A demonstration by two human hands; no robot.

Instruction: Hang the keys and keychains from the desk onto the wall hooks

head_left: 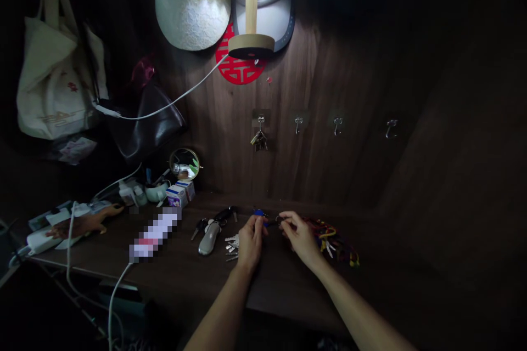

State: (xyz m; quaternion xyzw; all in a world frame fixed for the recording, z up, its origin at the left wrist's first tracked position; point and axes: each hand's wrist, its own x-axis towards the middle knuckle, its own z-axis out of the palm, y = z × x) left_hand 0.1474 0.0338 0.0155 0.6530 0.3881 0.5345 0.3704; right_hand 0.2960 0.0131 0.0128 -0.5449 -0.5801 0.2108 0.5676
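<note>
My left hand (250, 241) is low over the dark wooden desktop. Its fingers are pinched together at a blue key tag (259, 213), which is partly hidden by them. Silver keys (233, 247) fan out just left of that hand. My right hand (300, 236) pinches a thin metal key ring (279, 220) between thumb and fingers, a short gap from the left fingertips. Behind and right of it lies a tangle of red, yellow and purple cords (329, 233) with small keys. Farther left rests another bunch with a grey fob (209, 238).
Several metal hooks (298, 125) line the wall; a bunch of keys (259, 140) hangs on the leftmost. A lit lamp (251, 5) is overhead. Small boxes (180, 193), a round mirror (185, 164) and a white cable (115, 290) are at left.
</note>
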